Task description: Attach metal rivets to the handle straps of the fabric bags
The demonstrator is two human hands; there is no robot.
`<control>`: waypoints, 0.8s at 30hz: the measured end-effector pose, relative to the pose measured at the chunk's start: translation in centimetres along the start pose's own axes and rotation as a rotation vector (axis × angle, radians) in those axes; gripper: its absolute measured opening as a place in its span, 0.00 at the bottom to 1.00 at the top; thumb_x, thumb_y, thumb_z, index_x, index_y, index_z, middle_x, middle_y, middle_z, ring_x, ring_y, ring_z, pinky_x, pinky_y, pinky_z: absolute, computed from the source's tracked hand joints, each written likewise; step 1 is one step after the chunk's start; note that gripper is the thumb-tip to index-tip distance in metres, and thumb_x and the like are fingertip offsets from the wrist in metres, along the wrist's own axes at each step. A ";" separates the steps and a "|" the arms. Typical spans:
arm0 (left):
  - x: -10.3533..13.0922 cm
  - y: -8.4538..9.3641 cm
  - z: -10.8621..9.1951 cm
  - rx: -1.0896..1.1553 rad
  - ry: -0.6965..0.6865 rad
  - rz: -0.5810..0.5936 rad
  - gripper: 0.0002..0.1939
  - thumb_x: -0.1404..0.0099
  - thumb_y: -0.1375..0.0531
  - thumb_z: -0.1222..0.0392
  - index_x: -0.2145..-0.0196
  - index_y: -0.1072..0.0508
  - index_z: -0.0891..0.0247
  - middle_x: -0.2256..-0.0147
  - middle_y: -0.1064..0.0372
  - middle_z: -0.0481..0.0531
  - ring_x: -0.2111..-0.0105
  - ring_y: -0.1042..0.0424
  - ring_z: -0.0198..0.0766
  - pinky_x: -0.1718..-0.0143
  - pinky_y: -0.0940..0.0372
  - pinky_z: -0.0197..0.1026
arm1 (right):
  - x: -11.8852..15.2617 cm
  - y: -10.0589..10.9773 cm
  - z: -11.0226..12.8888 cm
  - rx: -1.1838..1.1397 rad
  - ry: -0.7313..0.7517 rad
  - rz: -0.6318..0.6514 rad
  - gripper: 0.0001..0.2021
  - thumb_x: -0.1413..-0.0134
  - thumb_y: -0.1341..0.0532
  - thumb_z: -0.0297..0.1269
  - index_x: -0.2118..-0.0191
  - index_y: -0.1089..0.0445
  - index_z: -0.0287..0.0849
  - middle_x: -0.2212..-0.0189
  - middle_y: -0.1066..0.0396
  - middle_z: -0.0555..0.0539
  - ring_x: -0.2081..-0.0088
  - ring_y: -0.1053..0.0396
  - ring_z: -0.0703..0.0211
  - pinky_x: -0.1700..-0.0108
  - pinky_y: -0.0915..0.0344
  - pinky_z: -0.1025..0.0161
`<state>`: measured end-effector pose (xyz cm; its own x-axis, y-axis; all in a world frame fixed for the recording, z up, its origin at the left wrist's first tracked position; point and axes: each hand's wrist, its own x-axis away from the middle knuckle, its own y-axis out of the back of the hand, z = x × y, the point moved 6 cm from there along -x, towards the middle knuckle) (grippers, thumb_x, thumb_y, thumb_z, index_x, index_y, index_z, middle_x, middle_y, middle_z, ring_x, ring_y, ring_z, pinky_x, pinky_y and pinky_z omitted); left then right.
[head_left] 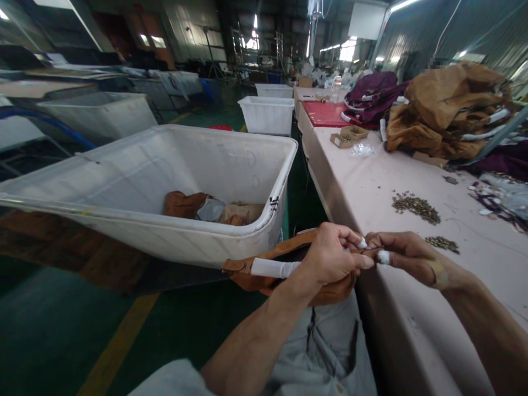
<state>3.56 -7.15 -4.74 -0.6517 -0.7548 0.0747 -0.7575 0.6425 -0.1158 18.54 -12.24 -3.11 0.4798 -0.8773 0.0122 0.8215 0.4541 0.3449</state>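
A brown bag (338, 290) with a white-wrapped handle (274, 268) lies over my lap, beside the table edge. My left hand (336, 256) is closed on the bag's right end, its thumb and fingers pinching the brown edge. Facing it, my right hand (406, 256) pinches the same end from the right, its fingertips almost touching those of my left hand. White tape wraps some of the fingertips. Any small part between the fingers is hidden. On the table, two piles of small brass-coloured pieces (416, 208) lie beyond my right hand.
A large white bin (223, 234) with brown items inside stands at the left. The pink-covered table (342, 176) runs along the right, bearing small cardboard boxes (341, 141), a red board (324, 114), purple bags (375, 88) and heaped brown bags (449, 104). More white bins (268, 115) stand ahead.
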 end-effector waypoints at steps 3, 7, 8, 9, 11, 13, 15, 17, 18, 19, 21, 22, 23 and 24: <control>-0.1 -0.2 0.0 -0.008 0.007 -0.016 0.18 0.55 0.27 0.65 0.66 0.24 0.71 0.74 0.28 0.51 0.81 0.29 0.34 0.81 0.35 0.34 | 0.0 0.2 -0.4 0.001 -0.015 -0.022 0.15 0.31 0.42 0.48 0.57 0.29 0.40 0.63 0.32 0.45 0.59 0.36 0.53 0.56 0.40 0.58; -0.2 -0.2 -0.1 -0.085 0.004 -0.037 0.18 0.54 0.27 0.65 0.64 0.23 0.71 0.75 0.29 0.50 0.80 0.30 0.34 0.81 0.37 0.33 | 0.0 0.2 -0.7 -0.005 -0.028 -0.036 0.15 0.31 0.41 0.48 0.57 0.30 0.40 0.63 0.32 0.45 0.59 0.37 0.53 0.56 0.40 0.58; -0.2 -0.1 -0.1 -0.118 -0.002 -0.050 0.18 0.54 0.27 0.65 0.64 0.23 0.70 0.74 0.28 0.50 0.80 0.30 0.34 0.81 0.37 0.33 | 0.0 0.2 -0.7 -0.008 -0.028 -0.037 0.15 0.32 0.41 0.48 0.57 0.29 0.40 0.62 0.32 0.45 0.59 0.36 0.53 0.56 0.40 0.58; -0.2 0.0 -0.1 -0.159 -0.012 -0.064 0.19 0.55 0.26 0.65 0.64 0.22 0.70 0.73 0.28 0.51 0.78 0.30 0.34 0.79 0.37 0.33 | -0.1 0.2 -0.7 -0.010 -0.026 -0.036 0.15 0.32 0.41 0.48 0.57 0.29 0.40 0.62 0.31 0.45 0.59 0.36 0.52 0.56 0.40 0.58; -0.3 0.3 -0.3 -0.235 -0.045 -0.085 0.20 0.56 0.25 0.64 0.64 0.21 0.69 0.71 0.26 0.52 0.75 0.29 0.34 0.77 0.37 0.33 | -0.2 0.2 -0.8 -0.018 -0.020 -0.040 0.15 0.32 0.40 0.48 0.57 0.29 0.40 0.62 0.31 0.45 0.59 0.36 0.52 0.56 0.40 0.58; -0.4 0.5 -0.5 -0.274 -0.079 -0.089 0.21 0.56 0.24 0.63 0.63 0.20 0.69 0.69 0.24 0.53 0.73 0.29 0.34 0.74 0.37 0.33 | -0.2 0.4 -0.8 -0.029 -0.013 -0.067 0.14 0.33 0.39 0.47 0.58 0.29 0.40 0.63 0.31 0.46 0.60 0.36 0.53 0.57 0.40 0.58; -0.6 0.7 -0.7 -0.271 -0.102 -0.085 0.21 0.56 0.24 0.63 0.63 0.20 0.69 0.68 0.24 0.53 0.72 0.29 0.34 0.73 0.36 0.33 | -0.3 0.6 -0.6 -0.050 -0.006 -0.090 0.13 0.33 0.39 0.46 0.58 0.28 0.40 0.63 0.31 0.46 0.60 0.36 0.54 0.57 0.40 0.59; -0.7 0.8 -0.8 -0.260 -0.125 -0.091 0.21 0.55 0.24 0.62 0.62 0.20 0.69 0.67 0.23 0.54 0.71 0.28 0.35 0.72 0.36 0.34 | -0.3 0.5 -0.4 -0.077 0.000 -0.079 0.12 0.34 0.37 0.44 0.54 0.28 0.41 0.60 0.30 0.45 0.57 0.34 0.52 0.55 0.39 0.58; -0.7 0.9 -0.9 -0.259 -0.136 -0.097 0.21 0.55 0.24 0.62 0.62 0.20 0.69 0.67 0.23 0.55 0.71 0.28 0.35 0.71 0.36 0.34 | -0.3 0.4 -0.3 -0.088 0.002 -0.068 0.13 0.36 0.36 0.44 0.52 0.28 0.41 0.58 0.30 0.44 0.55 0.34 0.51 0.53 0.38 0.57; -0.7 0.9 -1.0 -0.267 -0.148 -0.100 0.21 0.54 0.24 0.61 0.61 0.20 0.69 0.66 0.23 0.55 0.71 0.27 0.36 0.71 0.35 0.35 | -0.3 0.3 -0.3 -0.095 0.003 -0.067 0.14 0.37 0.35 0.44 0.51 0.28 0.41 0.57 0.30 0.43 0.54 0.34 0.50 0.52 0.38 0.57; -0.4 0.9 -1.4 -0.308 -0.183 -0.088 0.21 0.51 0.25 0.59 0.60 0.21 0.69 0.65 0.22 0.56 0.68 0.26 0.38 0.68 0.34 0.36 | -0.4 0.4 -0.2 -0.087 0.013 -0.097 0.15 0.38 0.34 0.45 0.51 0.28 0.42 0.57 0.30 0.43 0.55 0.34 0.50 0.53 0.38 0.57; -0.1 0.9 -1.8 -0.344 -0.210 -0.075 0.20 0.50 0.26 0.59 0.59 0.21 0.68 0.63 0.22 0.56 0.66 0.25 0.39 0.66 0.33 0.38 | -0.3 0.5 -0.2 -0.076 0.016 -0.118 0.14 0.38 0.34 0.46 0.53 0.28 0.42 0.58 0.30 0.44 0.56 0.34 0.51 0.54 0.38 0.57; 0.3 0.9 -2.2 -0.394 -0.244 -0.059 0.20 0.48 0.26 0.58 0.58 0.21 0.68 0.62 0.22 0.56 0.64 0.24 0.41 0.63 0.31 0.39 | -0.2 0.7 -0.2 -0.064 0.018 -0.132 0.13 0.37 0.35 0.46 0.54 0.28 0.42 0.60 0.30 0.44 0.57 0.34 0.51 0.55 0.38 0.58; 0.8 1.0 -2.8 -0.464 -0.277 -0.040 0.20 0.47 0.27 0.58 0.56 0.22 0.66 0.60 0.21 0.56 0.61 0.24 0.42 0.60 0.31 0.40 | -0.1 1.1 -0.2 -0.054 0.020 -0.144 0.13 0.37 0.35 0.46 0.56 0.27 0.42 0.61 0.30 0.44 0.58 0.34 0.51 0.56 0.37 0.58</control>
<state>2.18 -6.78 -2.04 -0.6345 -0.7463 -0.2013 -0.7603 0.5557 0.3363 19.46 -11.65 -2.95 0.3614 -0.9309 -0.0526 0.8973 0.3318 0.2911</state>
